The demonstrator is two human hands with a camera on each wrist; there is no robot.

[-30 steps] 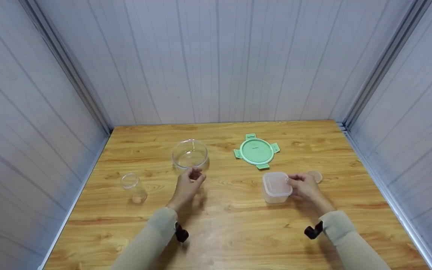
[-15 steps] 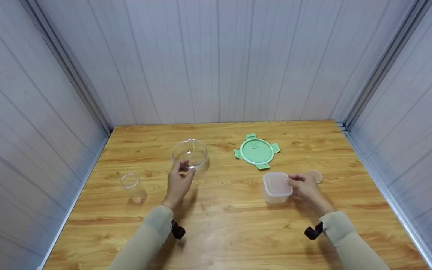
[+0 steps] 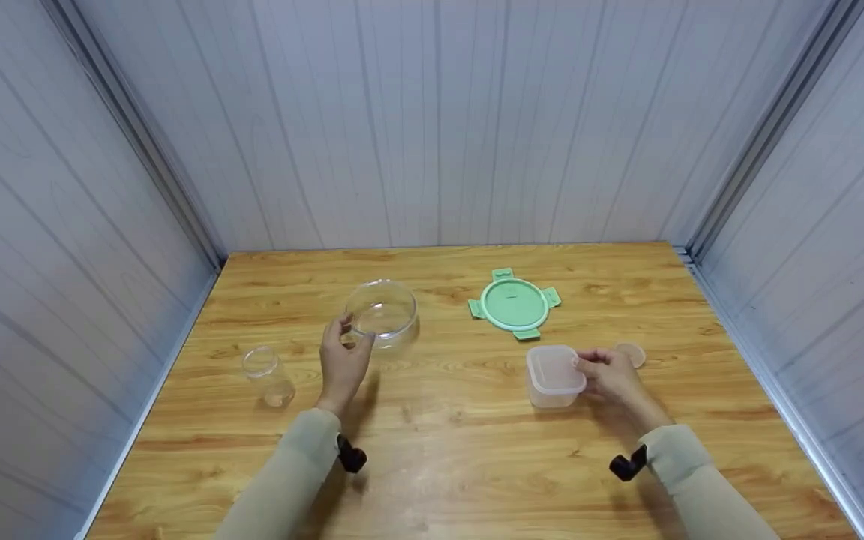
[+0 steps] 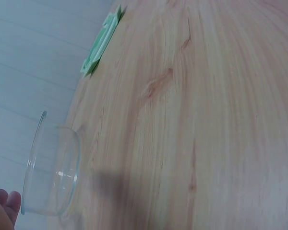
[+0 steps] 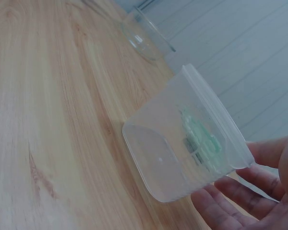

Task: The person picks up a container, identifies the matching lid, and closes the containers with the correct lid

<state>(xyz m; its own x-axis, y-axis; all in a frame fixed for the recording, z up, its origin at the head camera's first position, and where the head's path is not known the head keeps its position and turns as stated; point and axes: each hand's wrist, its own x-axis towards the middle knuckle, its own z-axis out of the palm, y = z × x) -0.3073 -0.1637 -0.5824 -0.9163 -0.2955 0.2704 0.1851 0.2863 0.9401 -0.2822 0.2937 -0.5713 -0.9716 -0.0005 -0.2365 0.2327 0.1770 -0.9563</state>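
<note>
My left hand (image 3: 343, 367) is at the near left side of the round glass bowl (image 3: 381, 309), thumb and fingers spread apart by its rim. Only the edge of that hand shows beside the bowl (image 4: 53, 167) in the left wrist view. With thumb and fingers, my right hand (image 3: 612, 375) holds the right side of a square, frosted plastic container (image 3: 554, 379), which stands upright with a lid on top. In the right wrist view the thumb is at the lid's corner, and the other fingers of the hand (image 5: 259, 187) lie along the container's wall (image 5: 158, 148).
A green round lid (image 3: 514, 304) with flaps lies behind the container. A small round disc (image 3: 631, 354) lies just beyond the right hand. To the left stands a clear jar (image 3: 268, 376). Pale panel walls (image 3: 432, 127) enclose the wooden table (image 3: 447, 465) at the back and sides.
My left hand has moved left, from the bowl's near side round to its left, and its fingers have spread. The right hand and the plastic container have stayed in place.
</note>
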